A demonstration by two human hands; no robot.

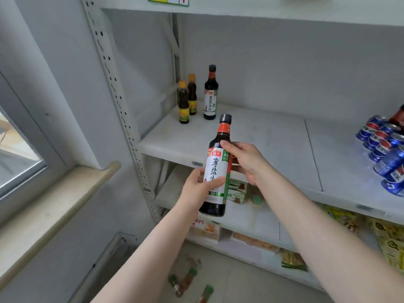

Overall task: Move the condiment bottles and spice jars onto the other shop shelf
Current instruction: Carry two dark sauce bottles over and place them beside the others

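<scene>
Both hands hold one dark soy sauce bottle [216, 162] with a white and red label and a black cap, tilted slightly, in front of the white shelf [273, 138]. My left hand [197, 186] wraps its lower label. My right hand [244, 159] grips its shoulder from the right. At the shelf's back left corner stand a matching soy sauce bottle [211, 94] and two small dark bottles with yellow caps [183, 103] [192, 95], all upright.
Blue drink cans [384, 147] lie stacked at the shelf's right end. Lower shelves hold packaged snacks [238, 191] and yellow bags [391, 241]. Several small bottles [185, 281] lie on the floor below. A window sill [56, 204] juts out at left.
</scene>
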